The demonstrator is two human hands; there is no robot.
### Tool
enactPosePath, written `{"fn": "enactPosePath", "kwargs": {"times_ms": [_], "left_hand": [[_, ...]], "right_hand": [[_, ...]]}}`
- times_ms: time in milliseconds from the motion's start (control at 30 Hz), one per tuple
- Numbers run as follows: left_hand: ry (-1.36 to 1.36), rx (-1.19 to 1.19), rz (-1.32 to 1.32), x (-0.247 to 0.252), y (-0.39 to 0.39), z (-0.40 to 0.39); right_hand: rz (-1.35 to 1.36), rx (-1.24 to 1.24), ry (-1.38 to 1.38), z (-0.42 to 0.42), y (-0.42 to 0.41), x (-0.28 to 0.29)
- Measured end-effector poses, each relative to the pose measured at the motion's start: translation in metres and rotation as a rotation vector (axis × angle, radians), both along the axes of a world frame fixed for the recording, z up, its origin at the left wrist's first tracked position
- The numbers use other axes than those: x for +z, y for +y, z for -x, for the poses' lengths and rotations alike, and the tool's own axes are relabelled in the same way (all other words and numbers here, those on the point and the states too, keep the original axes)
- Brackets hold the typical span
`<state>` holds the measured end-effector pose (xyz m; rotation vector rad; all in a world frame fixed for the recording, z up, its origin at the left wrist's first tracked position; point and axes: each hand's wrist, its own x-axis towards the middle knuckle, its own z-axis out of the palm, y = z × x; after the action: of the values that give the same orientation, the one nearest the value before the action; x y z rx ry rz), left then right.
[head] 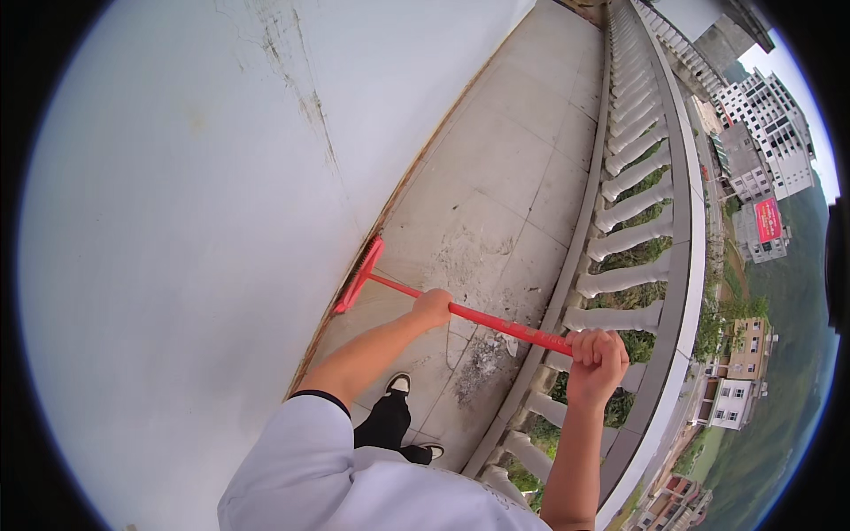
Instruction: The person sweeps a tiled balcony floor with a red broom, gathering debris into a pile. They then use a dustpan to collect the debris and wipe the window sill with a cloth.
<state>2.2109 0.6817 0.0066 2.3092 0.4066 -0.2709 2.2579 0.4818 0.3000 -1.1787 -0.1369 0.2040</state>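
Observation:
A red push broom or floor brush lies across the view. My left hand (433, 308) is closed around the middle of its red handle (495, 323). Near the handle's upper end, my right hand (599, 348) grips it close to the balustrade. The broom's red head (359, 275), with dark bristles, is down at the foot of the white wall (199, 232). Grey dust and crumbs are spread over the tiled floor (491, 152) beyond the handle. A small heap of grey debris (485, 368) sits below the handle, by the balustrade's base.
A white balustrade with a grey rail (680, 265) bounds the narrow balcony on the right; greenery and buildings (764, 126) lie far below. Dark cracks (305, 99) mark the wall on the left. My shoe (399, 383) stands near the debris.

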Motion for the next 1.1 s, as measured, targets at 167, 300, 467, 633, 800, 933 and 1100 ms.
{"fn": "enactPosePath", "kwargs": {"times_ms": [167, 300, 467, 633, 800, 933, 1100], "left_hand": [[-0.106, 0.024, 0.095, -0.017, -0.023, -0.062], [-0.276, -0.279, 0.176, -0.004, -0.086, -0.07], [-0.277, -0.426, 0.243, 0.026, -0.135, -0.031], [-0.418, -0.472, 0.361, 0.088, -0.164, 0.011], [-0.295, -0.718, 0.586, 0.164, -0.195, 0.05], [-0.228, -0.806, 0.55, 0.187, -0.2, 0.097], [-0.088, -1.085, 0.782, 0.341, -0.194, 0.15]], "right_hand": [[0.076, -0.219, 0.01, -0.029, 0.009, 0.012], [0.18, -0.532, -0.095, 0.026, -0.03, 0.027], [0.22, -0.434, -0.326, 0.088, -0.062, 0.059], [0.073, -0.184, -0.481, 0.113, -0.093, 0.078], [0.474, 0.032, -0.021, 0.123, -0.128, -0.027], [0.52, -0.128, -0.043, 0.192, -0.144, -0.03], [0.614, -0.315, 0.01, 0.29, -0.192, -0.062]]}}
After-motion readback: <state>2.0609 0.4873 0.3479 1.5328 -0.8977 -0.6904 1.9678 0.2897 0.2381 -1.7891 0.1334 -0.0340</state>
